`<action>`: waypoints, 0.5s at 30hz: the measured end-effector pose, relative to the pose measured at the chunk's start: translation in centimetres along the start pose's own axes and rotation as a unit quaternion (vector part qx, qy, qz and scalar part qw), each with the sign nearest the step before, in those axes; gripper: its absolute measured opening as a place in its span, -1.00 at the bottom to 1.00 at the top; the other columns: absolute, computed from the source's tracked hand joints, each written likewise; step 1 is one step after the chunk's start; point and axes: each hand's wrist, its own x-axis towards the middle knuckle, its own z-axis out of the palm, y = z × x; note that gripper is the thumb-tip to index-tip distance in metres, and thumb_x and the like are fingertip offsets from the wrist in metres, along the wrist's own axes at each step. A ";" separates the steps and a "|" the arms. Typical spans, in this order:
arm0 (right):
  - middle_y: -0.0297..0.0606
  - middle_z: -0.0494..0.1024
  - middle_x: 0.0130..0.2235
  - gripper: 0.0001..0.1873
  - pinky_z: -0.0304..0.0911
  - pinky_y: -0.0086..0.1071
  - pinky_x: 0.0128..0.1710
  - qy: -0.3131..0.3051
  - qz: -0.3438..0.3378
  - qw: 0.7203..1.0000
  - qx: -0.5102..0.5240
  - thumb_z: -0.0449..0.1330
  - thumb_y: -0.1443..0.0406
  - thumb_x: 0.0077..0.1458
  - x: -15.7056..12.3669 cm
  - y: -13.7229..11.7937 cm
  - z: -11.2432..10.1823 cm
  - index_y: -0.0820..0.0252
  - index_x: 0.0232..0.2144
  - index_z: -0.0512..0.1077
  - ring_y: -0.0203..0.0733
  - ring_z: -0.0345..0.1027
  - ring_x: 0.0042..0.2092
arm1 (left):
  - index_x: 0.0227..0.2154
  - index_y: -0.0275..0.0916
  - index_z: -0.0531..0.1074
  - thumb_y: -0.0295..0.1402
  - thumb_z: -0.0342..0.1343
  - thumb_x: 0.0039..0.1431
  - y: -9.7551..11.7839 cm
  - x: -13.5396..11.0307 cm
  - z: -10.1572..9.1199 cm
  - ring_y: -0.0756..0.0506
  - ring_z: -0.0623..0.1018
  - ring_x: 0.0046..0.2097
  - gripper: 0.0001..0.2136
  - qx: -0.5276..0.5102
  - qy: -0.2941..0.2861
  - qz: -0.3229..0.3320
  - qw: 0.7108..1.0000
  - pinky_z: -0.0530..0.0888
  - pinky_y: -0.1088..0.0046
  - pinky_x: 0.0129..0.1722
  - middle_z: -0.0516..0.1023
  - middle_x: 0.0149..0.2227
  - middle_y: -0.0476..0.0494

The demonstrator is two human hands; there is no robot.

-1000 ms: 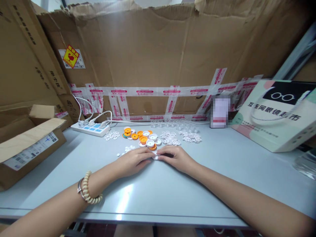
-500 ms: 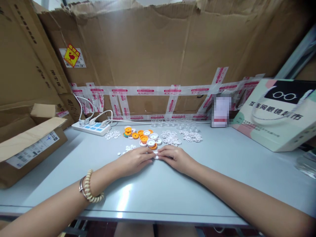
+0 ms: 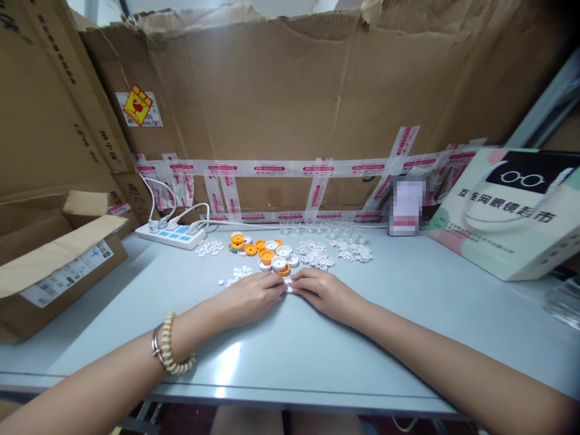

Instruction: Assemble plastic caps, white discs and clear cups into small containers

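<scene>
Between my two hands, low over the table, is a small white plastic piece [image 3: 289,286], mostly covered by fingertips. My left hand [image 3: 256,296] pinches it from the left, and my right hand [image 3: 322,291] grips its other side. Just behind the fingers lies a cluster of orange round plastic caps [image 3: 266,256] and white round caps [image 3: 278,263], some stacked. Small white discs [image 3: 240,273] lie beyond my left hand. Past my right hand are white openwork plastic pieces [image 3: 317,254] in a pile.
A power strip [image 3: 172,234] with plugs sits at the back left, near more white pieces [image 3: 209,247]. Clear plastic cups [image 3: 317,226] line the back. A phone [image 3: 405,208] leans upright there. An open carton [image 3: 67,266] stands left, a paper bag [image 3: 502,211] right.
The left hand's fingers have shifted slightly around the white piece and curled in more. The right hand keeps its pinch. The whole view has moved a little.
</scene>
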 end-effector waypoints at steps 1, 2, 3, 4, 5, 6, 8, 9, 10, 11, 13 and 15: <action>-0.14 0.53 -0.26 -0.76 0.35 -0.30 -0.21 0.001 0.005 1.000 0.004 0.01 0.33 0.17 0.0 0.0 0.0 0.17 -0.31 0.50 -0.17 0.42 -0.22 | -0.15 -0.32 0.40 -0.45 -0.16 0.27 0.1 0.0 0.0 -0.09 0.48 -0.14 -0.75 0.000 0.000 -0.003 1.000 0.45 0.33 -0.12 0.47 -0.19 -0.24; -0.15 0.53 -0.26 -0.76 0.35 -0.31 -0.20 0.002 0.011 1.000 0.008 0.02 0.32 0.17 0.0 0.0 0.0 0.16 -0.31 0.50 -0.18 0.42 -0.21 | -0.14 -0.32 0.40 -0.44 -0.16 0.27 0.2 0.0 0.0 -0.09 0.48 -0.13 -0.75 0.000 -0.001 -0.007 1.000 0.45 0.32 -0.12 0.47 -0.18 -0.25; -0.16 0.53 -0.25 -0.76 0.35 -0.31 -0.19 0.004 0.017 1.000 0.013 0.02 0.32 0.17 0.0 0.0 0.0 0.16 -0.31 0.50 -0.18 0.42 -0.21 | -0.12 -0.32 0.39 -0.43 -0.15 0.27 0.2 0.1 -0.1 -0.11 0.47 -0.12 -0.75 0.001 -0.001 -0.012 1.000 0.45 0.30 -0.12 0.46 -0.16 -0.26; -0.17 0.53 -0.24 -0.77 0.35 -0.31 -0.18 0.006 0.022 1.000 0.020 0.03 0.32 0.17 -0.1 0.0 0.0 0.15 -0.31 0.50 -0.18 0.42 -0.20 | -0.09 -0.32 0.37 -0.41 -0.14 0.27 0.2 0.1 -0.3 -0.13 0.46 -0.09 -0.75 0.001 0.001 -0.019 1.000 0.45 0.28 -0.11 0.45 -0.13 -0.27; -0.17 0.54 -0.24 -0.77 0.35 -0.30 -0.16 0.007 0.024 0.999 0.027 0.03 0.31 0.17 -0.1 0.0 0.0 0.15 -0.30 0.50 -0.18 0.42 -0.19 | -0.06 -0.33 0.34 -0.40 -0.12 0.26 0.2 0.1 -0.7 -0.15 0.45 -0.07 -0.74 -0.002 0.009 -0.027 1.000 0.44 0.26 -0.10 0.44 -0.10 -0.29; -0.17 0.54 -0.22 -0.77 0.35 -0.30 -0.15 0.008 0.025 0.999 0.034 0.04 0.31 0.17 -0.1 0.0 0.0 0.15 -0.29 0.50 -0.18 0.42 -0.17 | -0.04 -0.32 0.32 -0.40 -0.10 0.25 0.0 0.2 -1.2 -0.16 0.43 -0.04 -0.73 -0.008 0.023 -0.034 0.999 0.43 0.25 -0.09 0.42 -0.07 -0.30; -0.18 0.54 -0.20 -0.77 0.34 -0.28 -0.13 0.007 0.030 0.998 0.047 0.04 0.31 0.17 0.0 0.0 0.0 0.14 -0.27 0.50 -0.17 0.42 -0.15 | -0.03 -0.30 0.31 -0.40 -0.09 0.24 -0.7 0.1 -2.6 -0.14 0.40 -0.02 -0.73 -0.030 0.064 -0.052 0.996 0.41 0.27 -0.07 0.40 -0.05 -0.30; -0.18 0.55 -0.20 -0.77 0.34 -0.28 -0.13 0.007 0.035 0.998 0.052 0.04 0.30 0.17 0.0 0.0 -0.1 0.13 -0.26 0.50 -0.17 0.43 -0.15 | -0.06 -0.28 0.33 -0.40 -0.09 0.24 -1.2 0.0 -3.6 -0.12 0.41 -0.03 -0.75 -0.044 0.079 -0.062 0.994 0.40 0.29 -0.07 0.41 -0.07 -0.27; -0.19 0.55 -0.20 -0.78 0.34 -0.28 -0.13 0.007 0.042 0.997 0.058 0.05 0.30 0.16 0.0 0.0 -0.1 0.12 -0.25 0.50 -0.17 0.43 -0.15 | -0.10 -0.26 0.37 -0.40 -0.10 0.24 -1.9 -0.2 -4.6 -0.11 0.42 -0.05 -0.77 -0.056 0.084 -0.084 0.991 0.40 0.32 -0.07 0.42 -0.09 -0.25; -0.19 0.55 -0.20 -0.78 0.34 -0.28 -0.13 0.007 0.050 0.997 0.064 0.06 0.29 0.16 0.0 0.0 -0.1 0.11 -0.25 0.50 -0.17 0.43 -0.15 | -0.14 -0.25 0.40 -0.39 -0.09 0.24 -2.6 -0.5 -5.7 -0.10 0.42 -0.07 -0.78 -0.066 0.064 -0.113 0.989 0.39 0.34 -0.08 0.43 -0.11 -0.23; -0.20 0.56 -0.21 -0.80 0.34 -0.28 -0.13 0.005 0.064 0.995 0.077 0.08 0.29 0.14 0.1 0.0 -0.2 0.11 -0.26 0.50 -0.16 0.44 -0.15 | -0.24 -0.23 0.45 -0.34 -0.06 0.20 -4.0 -1.4 -7.6 -0.08 0.46 -0.19 -0.80 -0.087 -0.029 -0.175 0.980 0.40 0.40 -0.17 0.47 -0.21 -0.17; -0.20 0.57 -0.21 -0.82 0.34 -0.27 -0.13 0.007 0.077 0.993 0.090 0.11 0.28 0.12 0.2 0.1 -0.3 0.12 -0.27 0.51 -0.16 0.44 -0.15 | -0.30 -0.24 0.47 -0.30 -0.02 0.16 -5.2 -2.6 -8.9 -0.06 0.47 -0.24 -0.81 -0.122 -0.129 -0.225 0.958 0.40 0.46 -0.23 0.48 -0.27 -0.14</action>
